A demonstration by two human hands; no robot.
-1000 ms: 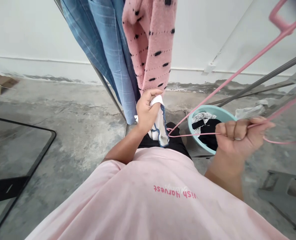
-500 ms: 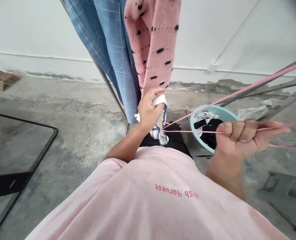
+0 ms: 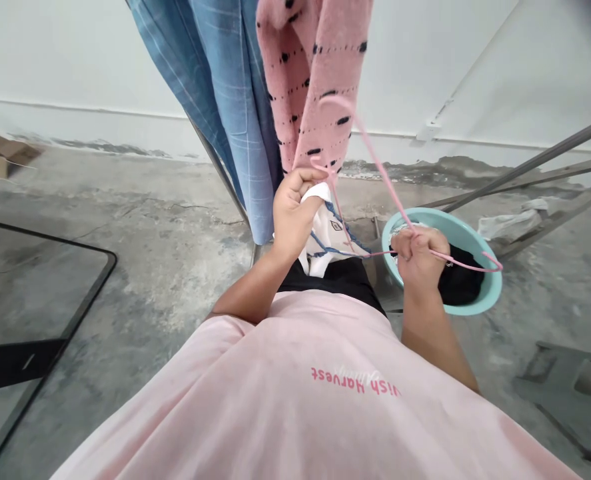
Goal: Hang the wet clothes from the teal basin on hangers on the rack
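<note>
White garment (image 3: 338, 229): blue-trimmed, held just above the black trousers (image 3: 328, 275).
Left hand (image 3: 295, 210): fingers curled, pinching the white garment's upper edge.
Right hand (image 3: 422, 257): closed in a fist around the pink hanger, in front of the basin.
Pink hanger (image 3: 382, 170): one bar stretches from the fist to the white garment; another curves up in front of the dotted cloth.
Basin (image 3: 492, 290): pale blue, with black cloth (image 3: 462, 283) inside.
Dotted cloth (image 3: 325, 73): pink with black marks, hanging beside blue clothing (image 3: 232, 93).
Cardboard box (image 3: 9, 157): on the floor (image 3: 160, 287), near the wall (image 3: 75, 53).
</note>
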